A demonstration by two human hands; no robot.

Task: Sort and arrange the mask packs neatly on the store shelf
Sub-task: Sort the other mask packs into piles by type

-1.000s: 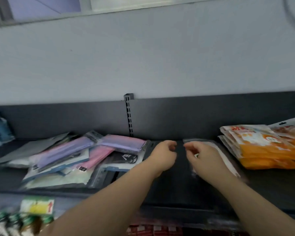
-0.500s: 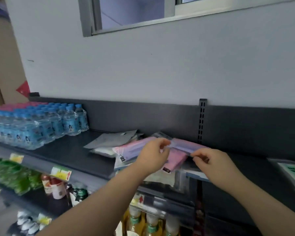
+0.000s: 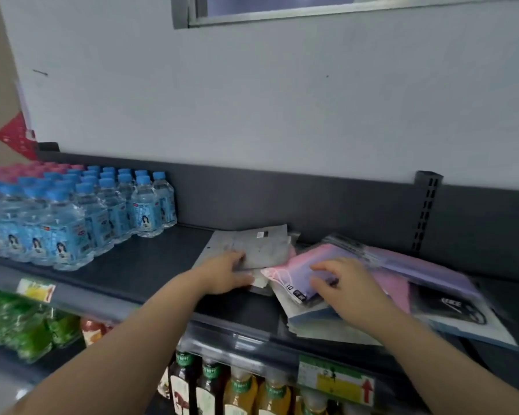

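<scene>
A loose heap of flat mask packs lies on the dark shelf (image 3: 150, 265). A grey pack (image 3: 258, 244) sits at the heap's left, and my left hand (image 3: 225, 274) pinches its lower left edge, fingers on top and thumb under. Overlapping it to the right is a pink and lilac pack (image 3: 300, 271). My right hand (image 3: 348, 290) grips this pack between curled fingers and thumb. Behind and to the right lie a long purple pack (image 3: 417, 265), a pink pack (image 3: 396, 289) and a black pack with a white logo (image 3: 453, 307).
Rows of small blue-capped water bottles (image 3: 72, 217) fill the shelf's left part, with bare shelf between them and the heap. A slotted upright (image 3: 426, 211) stands at the back right. Below are green bottles (image 3: 15, 324), drink bottles (image 3: 210, 384) and a yellow price tag (image 3: 336, 381).
The view swung further left, showing the water bottles. My left hand moved from the purple pack to the grey pack. My right hand shifted onto the pink and lilac pack in front.
</scene>
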